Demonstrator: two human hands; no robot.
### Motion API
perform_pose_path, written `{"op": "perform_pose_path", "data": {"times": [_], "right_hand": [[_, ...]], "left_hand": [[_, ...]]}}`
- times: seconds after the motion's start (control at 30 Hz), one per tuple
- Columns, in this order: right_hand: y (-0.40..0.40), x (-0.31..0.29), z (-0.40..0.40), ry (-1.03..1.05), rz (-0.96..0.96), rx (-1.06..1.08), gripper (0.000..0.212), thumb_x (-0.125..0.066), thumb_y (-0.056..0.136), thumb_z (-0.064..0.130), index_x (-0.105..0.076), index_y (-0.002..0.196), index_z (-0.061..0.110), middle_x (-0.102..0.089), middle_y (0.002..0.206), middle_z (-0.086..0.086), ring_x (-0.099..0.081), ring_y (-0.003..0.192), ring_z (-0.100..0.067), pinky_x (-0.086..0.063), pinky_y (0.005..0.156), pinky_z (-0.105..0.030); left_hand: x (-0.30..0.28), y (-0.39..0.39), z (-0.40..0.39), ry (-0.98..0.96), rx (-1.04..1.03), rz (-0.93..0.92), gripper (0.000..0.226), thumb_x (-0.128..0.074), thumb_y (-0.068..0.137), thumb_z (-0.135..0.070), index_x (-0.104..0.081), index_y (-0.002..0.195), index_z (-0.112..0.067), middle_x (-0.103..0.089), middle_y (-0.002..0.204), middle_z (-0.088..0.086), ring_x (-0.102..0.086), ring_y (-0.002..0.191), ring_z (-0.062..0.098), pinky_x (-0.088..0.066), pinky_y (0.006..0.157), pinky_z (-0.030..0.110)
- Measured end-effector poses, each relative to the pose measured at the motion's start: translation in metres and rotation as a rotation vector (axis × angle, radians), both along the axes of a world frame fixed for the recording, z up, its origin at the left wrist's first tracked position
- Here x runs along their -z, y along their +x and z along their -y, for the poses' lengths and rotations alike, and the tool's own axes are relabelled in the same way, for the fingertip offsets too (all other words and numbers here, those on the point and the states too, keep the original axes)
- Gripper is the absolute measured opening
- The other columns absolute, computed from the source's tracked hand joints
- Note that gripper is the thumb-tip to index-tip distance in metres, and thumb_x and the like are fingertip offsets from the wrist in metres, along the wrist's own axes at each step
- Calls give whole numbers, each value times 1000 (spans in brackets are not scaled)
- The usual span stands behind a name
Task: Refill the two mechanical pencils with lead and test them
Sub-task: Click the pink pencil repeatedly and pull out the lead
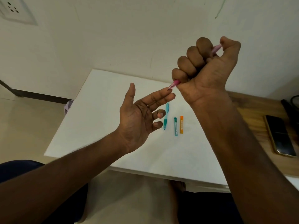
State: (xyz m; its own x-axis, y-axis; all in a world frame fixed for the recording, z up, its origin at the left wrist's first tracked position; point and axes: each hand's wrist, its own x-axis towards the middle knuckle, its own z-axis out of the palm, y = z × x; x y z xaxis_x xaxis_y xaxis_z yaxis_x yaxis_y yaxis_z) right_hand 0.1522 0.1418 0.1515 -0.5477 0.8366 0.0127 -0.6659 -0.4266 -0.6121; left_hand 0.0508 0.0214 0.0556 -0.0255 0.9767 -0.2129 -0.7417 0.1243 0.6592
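My right hand is raised above the table in a fist around the pink mechanical pencil, thumb on its top end, tip pointing down-left. My left hand is held palm up below it, fingers spread, and the pencil's tip touches the end of my index finger. On the white sheet lies the teal mechanical pencil, tip toward me. Beside it lie a teal lead case and an orange lead case, side by side.
The white sheet covers a wooden table set against a cream wall. A dark phone lies at the table's right, with a black cable behind it. My knees and the tiled floor show below the table's front edge.
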Motion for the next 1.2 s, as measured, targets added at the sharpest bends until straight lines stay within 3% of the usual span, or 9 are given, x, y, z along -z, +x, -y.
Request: {"op": "perform_pose_path", "data": {"times": [0.2, 0.4, 1.2], "right_hand": [[4, -5, -1, 34, 33, 8, 50, -20, 104, 47, -21, 61, 21, -13, 52, 4, -12, 42, -10, -20, 48, -17], [4, -10, 4, 153, 71, -36, 52, -16, 104, 48, -21, 60, 20, -15, 50, 4, -14, 40, -10, -19, 48, -17], [11, -14, 13, 178, 93, 10, 48, -20, 100, 46, -20, 60, 19, -13, 51, 3, -11, 42, -10, -18, 48, -16]], "left_hand": [[0, -3, -2, 22, 31, -12, 88, -19, 100, -79, -79, 126, -21, -74, 133, 3, -54, 74, 11, -36, 63, 27], [-4, 2, -3, -7, 17, -5, 84, -21, 101, -76, -82, 117, -20, -78, 122, 1, -55, 70, 11, -34, 61, 27], [-10, 8, -6, -38, 13, 14, 82, -30, 97, -77, -84, 109, -16, -79, 108, 3, -57, 67, 12, -42, 56, 24]]}}
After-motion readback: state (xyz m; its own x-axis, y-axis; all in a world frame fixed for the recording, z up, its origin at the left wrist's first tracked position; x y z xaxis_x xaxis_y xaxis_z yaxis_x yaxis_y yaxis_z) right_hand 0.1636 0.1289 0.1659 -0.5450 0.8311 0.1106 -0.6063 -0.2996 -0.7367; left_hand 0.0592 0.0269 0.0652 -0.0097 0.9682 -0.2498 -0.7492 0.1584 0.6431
